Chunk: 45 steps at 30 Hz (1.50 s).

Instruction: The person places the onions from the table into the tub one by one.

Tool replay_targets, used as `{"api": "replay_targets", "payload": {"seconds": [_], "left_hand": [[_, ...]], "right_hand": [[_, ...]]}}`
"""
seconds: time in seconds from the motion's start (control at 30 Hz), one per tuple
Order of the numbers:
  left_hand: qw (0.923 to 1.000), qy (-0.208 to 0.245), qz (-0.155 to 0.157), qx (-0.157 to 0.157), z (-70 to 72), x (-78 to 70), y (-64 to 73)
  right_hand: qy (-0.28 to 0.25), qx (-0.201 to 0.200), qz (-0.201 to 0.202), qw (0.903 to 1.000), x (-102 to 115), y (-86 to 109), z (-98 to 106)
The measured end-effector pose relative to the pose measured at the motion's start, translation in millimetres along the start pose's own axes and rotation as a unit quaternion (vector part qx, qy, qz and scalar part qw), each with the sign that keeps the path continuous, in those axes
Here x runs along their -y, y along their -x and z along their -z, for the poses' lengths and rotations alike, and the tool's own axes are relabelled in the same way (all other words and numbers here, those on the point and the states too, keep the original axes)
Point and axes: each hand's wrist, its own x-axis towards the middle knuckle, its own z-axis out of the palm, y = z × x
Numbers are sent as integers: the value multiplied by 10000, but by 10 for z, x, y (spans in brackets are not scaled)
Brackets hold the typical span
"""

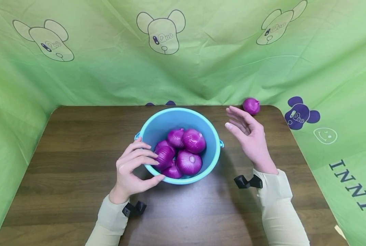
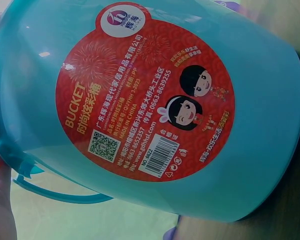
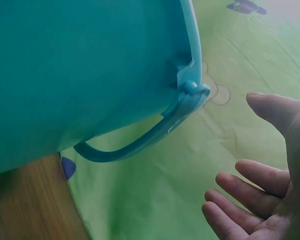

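Note:
A light blue plastic bucket (image 1: pixel 213 160) stands upright on the table, with several purple onions (image 1: pixel 189 162) heaped inside. My left hand (image 1: pixel 134 167) holds the bucket's left rim, its fingers reaching over the edge and its thumb on the front rim. In the left wrist view, the bucket's side (image 2: pixel 260 120) fills most of the picture, and part of the hand (image 2: pixel 1 200) shows beside the rim. To the right of the bucket, my right hand (image 1: pixel 250 136) is in the air with fingers spread loosely and nothing in them. Another purple onion (image 1: pixel 251 106) lies just beyond it.
The wooden table (image 1: pixel 72 164) is enclosed by green printed cloth (image 1: pixel 201 75) at the back and both sides. A blue handle (image 3: pixel 140 147) hangs down the far side of the bucket. Black wrist mounts (image 1: pixel 247 181) sit at both cuffs.

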Motion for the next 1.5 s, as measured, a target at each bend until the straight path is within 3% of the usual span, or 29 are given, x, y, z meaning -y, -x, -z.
{"api": "replay_targets", "payload": {"seconds": [0.97,1.5], "left_hand": [[10000,-37,-3,-9,6,8,-2],[10000,-55,-24,-19,-1,-8,-16]], "right_hand": [[416,-232,-464,9978,-240,-44,115],[845,-357,-1001,9907,-396,-57,200]]}}
